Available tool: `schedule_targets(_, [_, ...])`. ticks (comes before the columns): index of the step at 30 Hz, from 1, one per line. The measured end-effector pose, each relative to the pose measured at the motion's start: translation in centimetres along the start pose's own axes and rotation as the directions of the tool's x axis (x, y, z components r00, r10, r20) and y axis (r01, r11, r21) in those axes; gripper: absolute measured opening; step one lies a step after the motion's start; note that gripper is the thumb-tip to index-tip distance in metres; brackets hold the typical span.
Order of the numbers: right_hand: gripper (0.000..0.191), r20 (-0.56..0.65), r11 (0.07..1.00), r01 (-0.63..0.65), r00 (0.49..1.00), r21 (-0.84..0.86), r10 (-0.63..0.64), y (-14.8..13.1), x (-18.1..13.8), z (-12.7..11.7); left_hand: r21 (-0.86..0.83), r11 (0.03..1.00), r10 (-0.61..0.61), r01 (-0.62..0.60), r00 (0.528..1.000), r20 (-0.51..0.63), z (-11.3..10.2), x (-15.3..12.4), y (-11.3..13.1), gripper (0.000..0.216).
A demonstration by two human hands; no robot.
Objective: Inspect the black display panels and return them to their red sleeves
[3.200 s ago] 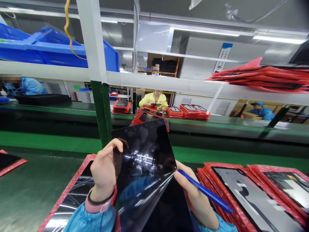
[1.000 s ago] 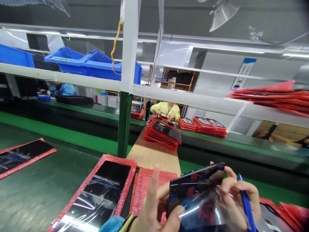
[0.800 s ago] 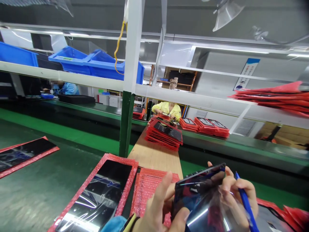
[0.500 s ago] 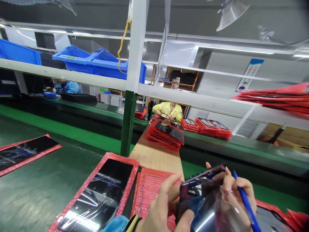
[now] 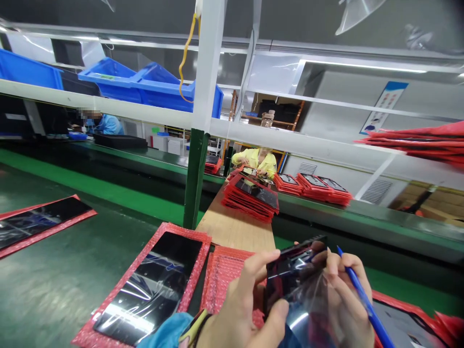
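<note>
My left hand (image 5: 250,309) is closed around the near left edge of a glossy black screen panel (image 5: 290,275), its thumb on the front face. The panel is tilted up and reflects the surroundings. A clear plastic film (image 5: 310,314) curves away from its face toward my right hand (image 5: 350,295). With bent fingers, my right hand pinches the film near the panel's right edge. A blue pen (image 5: 364,295) also sits between its fingers, slanting with the narrow end up. Below my left hand lie red bubble-wrap sleeves (image 5: 226,266).
Another black screen (image 5: 155,280) lies on a red sleeve to the left. A grey panel (image 5: 402,324) lies at lower right. A wooden board (image 5: 239,234) leads to a stack of red-wrapped screens (image 5: 250,198) and a co-worker in yellow (image 5: 266,164). A green-and-white post (image 5: 197,179) stands ahead.
Both hands and the panel have shifted slightly left in view, and the right hand has come closer to the left. The camera view has moved a little. The distant co-worker's hands moved.
</note>
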State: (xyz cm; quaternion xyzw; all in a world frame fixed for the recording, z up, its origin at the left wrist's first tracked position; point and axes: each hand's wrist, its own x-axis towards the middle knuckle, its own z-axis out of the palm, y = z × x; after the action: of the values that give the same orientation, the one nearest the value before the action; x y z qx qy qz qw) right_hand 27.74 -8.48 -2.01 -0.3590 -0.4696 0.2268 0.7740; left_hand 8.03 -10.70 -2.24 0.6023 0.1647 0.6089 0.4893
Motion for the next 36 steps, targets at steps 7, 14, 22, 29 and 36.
schedule_targets(7, [0.029,-0.024,0.993,-0.114,0.993,0.014,0.114,-0.6,0.0,0.6,-0.041,0.998,-0.033,0.039,0.99,0.134,-0.9,1.8,1.3,0.043])
schedule_targets(14, [0.032,-0.048,0.979,-0.205,0.978,0.013,0.205,-1.2,0.2,0.4,-0.327,0.939,-0.022,0.104,0.969,0.247,-1.8,2.8,0.9,0.049])
schedule_targets(22, [0.038,-0.24,0.921,-0.379,0.89,0.086,0.388,-2.3,0.3,0.6,-0.317,0.916,-0.231,0.245,0.97,0.082,-1.9,3.2,0.2,0.028])
schedule_targets(29, [0.04,-0.283,0.885,-0.439,0.838,0.156,0.466,-2.0,0.5,0.1,-0.292,0.907,-0.312,0.304,0.95,0.022,-1.8,3.6,-0.5,0.02])
schedule_targets(36, [0.036,-0.156,0.85,-0.455,0.85,0.265,0.503,-1.0,1.5,-0.7,-0.464,0.794,-0.415,0.393,0.908,0.058,-1.5,4.6,-0.2,0.016])
